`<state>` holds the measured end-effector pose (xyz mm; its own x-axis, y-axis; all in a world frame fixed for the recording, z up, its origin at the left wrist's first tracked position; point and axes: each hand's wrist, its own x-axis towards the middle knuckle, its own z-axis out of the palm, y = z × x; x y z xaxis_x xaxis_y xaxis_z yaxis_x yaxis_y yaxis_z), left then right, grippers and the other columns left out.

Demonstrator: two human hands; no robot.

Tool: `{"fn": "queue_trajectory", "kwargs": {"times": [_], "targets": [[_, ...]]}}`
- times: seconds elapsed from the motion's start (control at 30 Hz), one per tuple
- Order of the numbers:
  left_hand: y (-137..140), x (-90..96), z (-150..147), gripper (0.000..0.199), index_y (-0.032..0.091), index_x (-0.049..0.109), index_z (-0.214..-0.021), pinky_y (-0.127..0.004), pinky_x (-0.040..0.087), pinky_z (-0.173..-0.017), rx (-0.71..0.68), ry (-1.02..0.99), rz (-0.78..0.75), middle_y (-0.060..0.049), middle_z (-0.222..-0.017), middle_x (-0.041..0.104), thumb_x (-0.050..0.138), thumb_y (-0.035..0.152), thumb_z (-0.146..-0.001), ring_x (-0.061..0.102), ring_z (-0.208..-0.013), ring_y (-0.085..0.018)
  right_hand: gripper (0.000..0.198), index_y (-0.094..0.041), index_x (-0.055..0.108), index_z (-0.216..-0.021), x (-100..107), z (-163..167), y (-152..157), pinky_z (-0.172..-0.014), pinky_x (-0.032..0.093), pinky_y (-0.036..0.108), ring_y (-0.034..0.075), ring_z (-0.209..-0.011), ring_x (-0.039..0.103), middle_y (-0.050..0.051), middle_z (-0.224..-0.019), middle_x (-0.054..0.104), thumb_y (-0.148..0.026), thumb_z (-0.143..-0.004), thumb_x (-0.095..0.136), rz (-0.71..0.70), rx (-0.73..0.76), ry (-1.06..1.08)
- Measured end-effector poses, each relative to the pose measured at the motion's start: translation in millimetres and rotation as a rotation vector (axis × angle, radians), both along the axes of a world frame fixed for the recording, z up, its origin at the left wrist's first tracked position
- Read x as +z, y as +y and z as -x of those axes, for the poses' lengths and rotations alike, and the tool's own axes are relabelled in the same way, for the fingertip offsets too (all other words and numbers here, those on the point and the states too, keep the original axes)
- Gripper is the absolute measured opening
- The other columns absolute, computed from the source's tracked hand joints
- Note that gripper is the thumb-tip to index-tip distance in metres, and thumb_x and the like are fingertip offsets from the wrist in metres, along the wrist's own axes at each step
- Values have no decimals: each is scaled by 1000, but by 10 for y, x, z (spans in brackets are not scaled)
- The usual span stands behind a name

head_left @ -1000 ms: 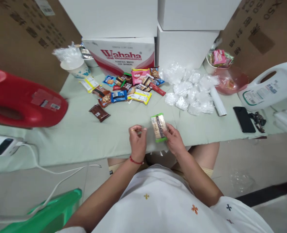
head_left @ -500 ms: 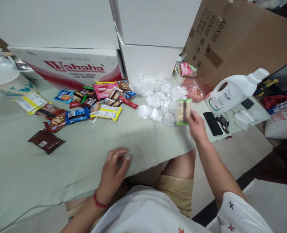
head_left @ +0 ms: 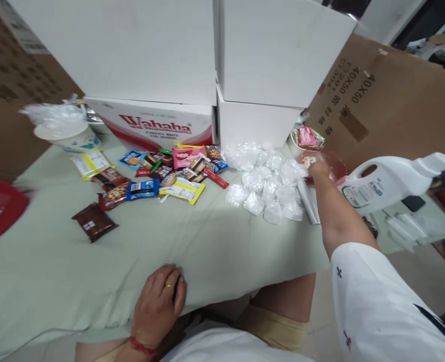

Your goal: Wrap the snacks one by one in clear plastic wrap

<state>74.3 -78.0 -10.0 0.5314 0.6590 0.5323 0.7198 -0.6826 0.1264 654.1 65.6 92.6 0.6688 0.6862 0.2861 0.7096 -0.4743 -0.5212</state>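
At three o'clock, the right hand (head_left: 319,170) reached to the see-through pink bowl (head_left: 338,168), a pale packet (head_left: 310,161) by its fingertips at the bowl's nine-o'clock side — how firmly gripped, I couldn't tell. Toward seven, the left hand (head_left: 158,296) rested loosely curled, visibly holding nothing. Setting down the packet seemed the step; next called for parting the fingers — without tipping the bowl.

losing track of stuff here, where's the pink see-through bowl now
In the head view, the pink bowl is on the table's right side, between the white tub and the white jug, partly behind the right hand.
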Motion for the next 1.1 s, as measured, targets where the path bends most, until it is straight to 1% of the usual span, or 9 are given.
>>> {"fn": "queue_trajectory", "kwargs": {"times": [0.13, 0.27, 0.4, 0.47, 0.6, 0.67, 0.83, 0.97, 1.1], "targets": [[-7, 7, 19, 16, 17, 58, -108, -42, 54, -89, 8, 9, -1, -11, -100, 65, 61, 11, -94, 63, -98, -27, 27, -11, 71, -112, -28, -60, 16, -99, 47, 61, 38, -127, 53, 25, -128, 60, -32, -96, 69, 12, -176, -42], [-13, 3, 14, 18, 16, 58, -109, -43, 54, -89, 2, 2, -12, -11, -101, 64, 61, 9, -92, 62, -98, -28, 18, -14, 74, -98, 27, 125, 119, -103, 37, 62, 40, -128, 48, 26, -126, 56, -23, -94, 59, -53, -102, -136], [-19, -10, -1, 18, 16, 59, -107, -43, 54, -88, 11, 0, -15, -12, -101, 64, 61, 9, -91, 61, -98, -29, 30, -16, 73, -112, 50, 774, 559, -98, 46, 43, 26, -106, 61, 15, -114, 65, -25, -98, 48, -95, 155, -157], [-23, -16, -13, 17, 15, 59, -107, -43, 54, -88, 18, -3, -12, -12, -100, 64, 61, 10, -91, 61, -98, -29, 34, -20, 67, -126, 49, 1191, 795, -96, 48, 39, 26, -109, 61, 14, -125, 65, -31, -99, 49, -128, 328, -164], [-45, -20, -20, 15, 17, 60, -106, -42, 54, -89, 23, -63, 11, -11, -99, 65, 60, 10, -92, 61, -99, -27, 34, -19, 66, -121, 78, 1887, 943, -89, 50, 40, 29, -103, 63, 14, -116, 69, -27, -89, 61, 88, 445, -80], [-69, -14, -4, 12, 18, 60, -104, -41, 54, -88, 36, -142, 61, -10, -99, 66, 59, 12, -93, 62, -98, -26, 21, -19, 67, -106, 84, 2140, 780, -87, 49, 39, 28, -97, 63, 13, -105, 70, -23, -91, 54, 38, 388, -48], [-57, 42, -90, 7, 21, 62, -99, -34, 54, -82, 139, -545, 370, -5, -93, 66, 57, 25, -100, 64, -89, -19, 22, -23, 59, -98, -169, 2774, -127, -79, 46, 32, 19, -77, 56, 2, -87, 64, -44, -93, 57, -394, 367, 196], [297, 84, -474, 46, 22, 54, -124, -29, 57, -79, 210, -1041, 735, -11, -123, 62, 72, 46, -89, 68, -105, -20, 25, -25, 59, -86, -589, 3254, -697, -66, 41, 28, 16, -66, 47, -3, -71, 54, -49, -88, 66, -371, 476, 493], [848, 87, -818, 83, 24, 48, -138, -26, 57, -74, 215, -1322, 996, -17, -145, 48, 89, 48, -70, 63, -114, -23, 30, -25, 64, -87, -856, 3381, -759, -54, 36, 26, 13, -54, 42, -6, -59, 49, -53, -81, 75, -270, 656, 874]]}}
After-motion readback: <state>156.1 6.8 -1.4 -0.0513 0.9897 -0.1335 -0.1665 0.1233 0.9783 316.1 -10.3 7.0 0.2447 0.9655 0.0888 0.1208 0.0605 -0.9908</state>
